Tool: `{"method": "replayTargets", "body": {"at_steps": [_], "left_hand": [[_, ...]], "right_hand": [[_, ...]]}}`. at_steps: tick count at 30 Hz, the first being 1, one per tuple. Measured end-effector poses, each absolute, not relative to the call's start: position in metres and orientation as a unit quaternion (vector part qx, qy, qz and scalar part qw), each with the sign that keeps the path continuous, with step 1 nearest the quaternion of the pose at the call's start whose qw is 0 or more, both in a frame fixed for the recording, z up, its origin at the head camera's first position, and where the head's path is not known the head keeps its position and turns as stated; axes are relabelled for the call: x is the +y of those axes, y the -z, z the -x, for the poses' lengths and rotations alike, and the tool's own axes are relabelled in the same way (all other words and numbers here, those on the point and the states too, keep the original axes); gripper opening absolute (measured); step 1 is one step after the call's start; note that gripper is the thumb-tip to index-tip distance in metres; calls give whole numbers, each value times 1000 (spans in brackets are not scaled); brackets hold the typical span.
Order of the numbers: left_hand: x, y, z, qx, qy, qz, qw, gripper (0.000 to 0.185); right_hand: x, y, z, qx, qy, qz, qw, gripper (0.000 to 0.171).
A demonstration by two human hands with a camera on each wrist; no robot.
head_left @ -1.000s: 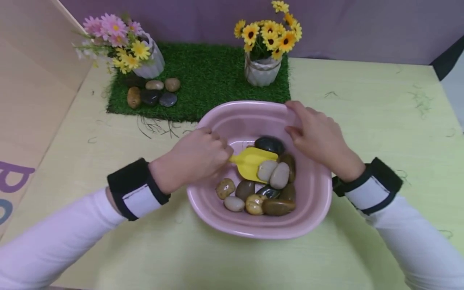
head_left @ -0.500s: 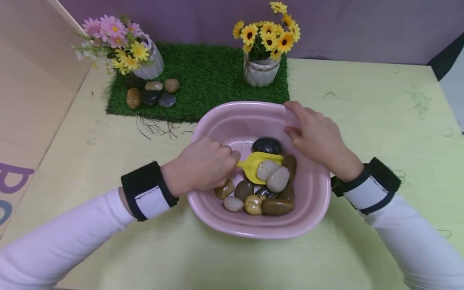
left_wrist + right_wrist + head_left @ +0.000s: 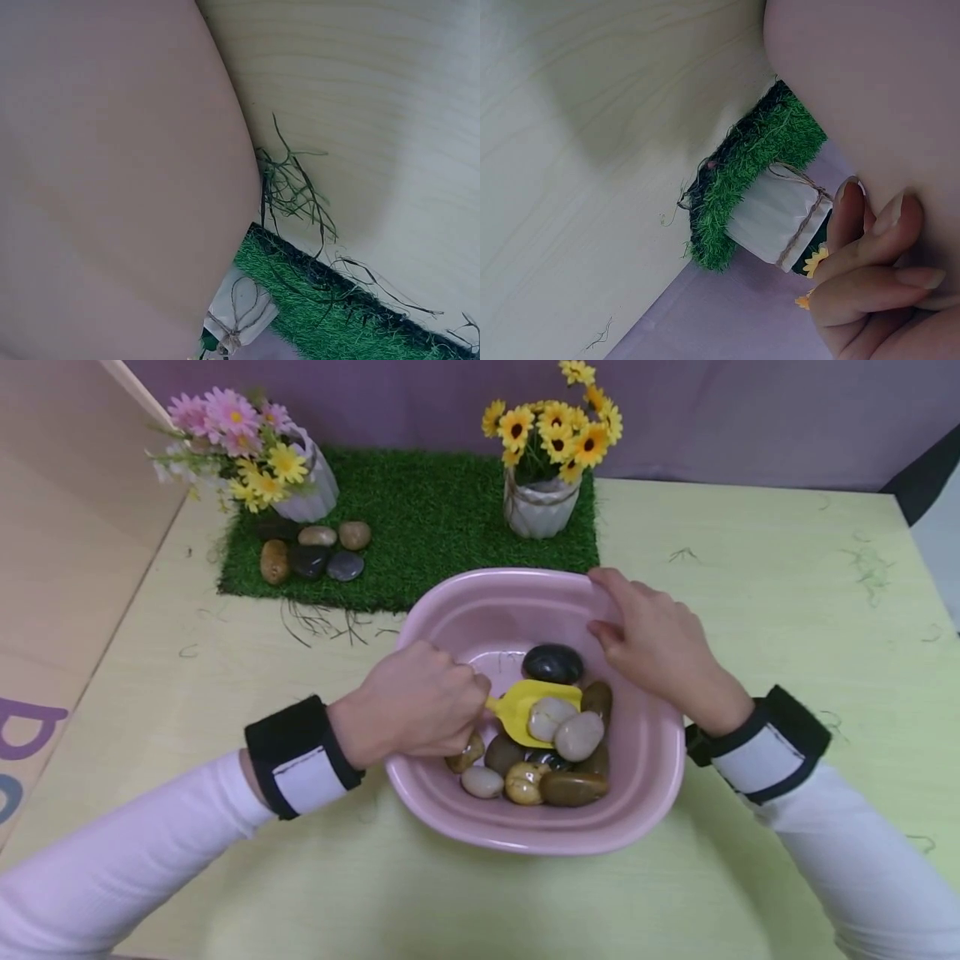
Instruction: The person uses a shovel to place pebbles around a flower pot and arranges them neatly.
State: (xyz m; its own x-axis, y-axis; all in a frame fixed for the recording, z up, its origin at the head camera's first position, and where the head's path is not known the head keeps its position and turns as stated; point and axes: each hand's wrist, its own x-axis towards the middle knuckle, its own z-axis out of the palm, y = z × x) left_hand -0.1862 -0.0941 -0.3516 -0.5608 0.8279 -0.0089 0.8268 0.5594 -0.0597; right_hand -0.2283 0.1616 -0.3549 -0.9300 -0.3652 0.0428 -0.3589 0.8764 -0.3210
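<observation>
In the head view my left hand (image 3: 420, 702) grips the handle of a yellow toy shovel (image 3: 513, 714) inside a pink basin (image 3: 525, 842). Two pale stones overlap the blade: a whitish stone (image 3: 551, 718) lies over it, and a greyish stone (image 3: 579, 737) sits at its front edge. Around them are several wet stones, among them a black stone (image 3: 552, 663) and a long brown stone (image 3: 573, 789). My right hand (image 3: 656, 643) holds the basin's far right rim, thumb inside. In the right wrist view its fingers (image 3: 862, 296) curl against the outer wall.
Behind the basin lies a green turf mat (image 3: 427, 518). It bears a pot of pink and yellow flowers (image 3: 315, 485), a pot of yellow flowers (image 3: 542, 506) and several stones, including a black one (image 3: 310, 561). Loose grass strands (image 3: 322, 622) litter the table.
My left hand has moved right and slightly nearer, carrying the shovel's blade farther under the two pale stones. My right hand stays on the rim.
</observation>
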Motion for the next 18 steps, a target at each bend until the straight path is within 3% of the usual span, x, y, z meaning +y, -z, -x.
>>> {"method": "replayTargets", "body": {"at_steps": [12, 18], "left_hand": [[-96, 348, 186, -882, -40, 470, 1, 28], [-97, 349, 187, -877, -36, 478, 22, 30]], "right_hand": [[161, 354, 228, 969, 165, 184, 9, 52], [161, 354, 228, 970, 163, 181, 11, 52]]}}
